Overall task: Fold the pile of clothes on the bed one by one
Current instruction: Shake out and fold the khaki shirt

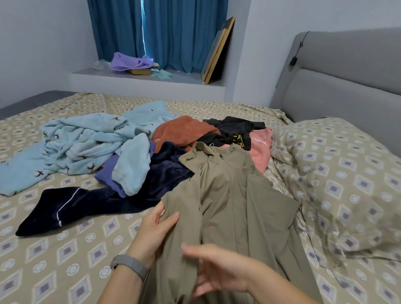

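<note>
left hand (155,227) gripped the near-left edge of the olive garment (227,198), thumb on top | garment's long axis ran away from both hands toward the pile (127,149) beyond | right hand (216,270) hovered open over its near end, blurred, holding nothing; left nearer the fold edge

head cam; wide-angle; looks fwd + down over bed (55,249); hands close, low in view

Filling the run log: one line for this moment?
item: olive jacket | left hand: holds its edge | right hand: open above it | pile: unfolded
</note>
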Demonstrator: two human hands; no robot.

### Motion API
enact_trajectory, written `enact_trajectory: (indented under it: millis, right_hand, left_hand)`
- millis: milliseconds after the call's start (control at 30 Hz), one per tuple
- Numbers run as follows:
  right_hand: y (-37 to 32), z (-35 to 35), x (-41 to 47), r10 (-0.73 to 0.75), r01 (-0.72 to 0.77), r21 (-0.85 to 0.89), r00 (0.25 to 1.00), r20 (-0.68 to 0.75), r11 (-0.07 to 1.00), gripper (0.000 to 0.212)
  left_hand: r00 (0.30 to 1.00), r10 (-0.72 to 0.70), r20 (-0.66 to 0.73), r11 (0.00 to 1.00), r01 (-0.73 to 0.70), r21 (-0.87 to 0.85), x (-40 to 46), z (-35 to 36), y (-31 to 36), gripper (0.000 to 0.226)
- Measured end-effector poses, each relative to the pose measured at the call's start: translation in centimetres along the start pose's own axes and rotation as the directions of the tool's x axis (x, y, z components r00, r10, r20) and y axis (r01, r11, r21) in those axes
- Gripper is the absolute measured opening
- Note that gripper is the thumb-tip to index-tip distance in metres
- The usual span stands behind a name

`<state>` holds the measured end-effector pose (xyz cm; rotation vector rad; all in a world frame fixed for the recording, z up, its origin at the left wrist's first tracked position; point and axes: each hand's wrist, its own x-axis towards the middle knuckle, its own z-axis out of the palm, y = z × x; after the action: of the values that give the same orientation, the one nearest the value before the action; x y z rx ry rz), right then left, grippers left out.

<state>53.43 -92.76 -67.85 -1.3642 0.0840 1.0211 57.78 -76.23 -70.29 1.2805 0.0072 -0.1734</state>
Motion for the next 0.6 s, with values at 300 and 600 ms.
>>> enact_trajectory:
  millis: [300, 600]
  right_hand:
    - [4.6, -0.3, 0.1, 0.071, -0.112, 0.337, 0.989, 0.131, 0.935, 0.03]
    - [6.5, -1.2, 3.6, 0.154, -0.171, -0.04, 0.951, -0.268, 0.985, 0.043]
  left_hand:
    - [0.999, -0.038, -0.028, 0.999, 0.038, 0.022, -0.4, -0.3, -0.9, 0.033]
    - [0.974, -0.213, -0.084, 0.976, 0.208, -0.058, 0.1, -0.8, -2.4, 0.025]
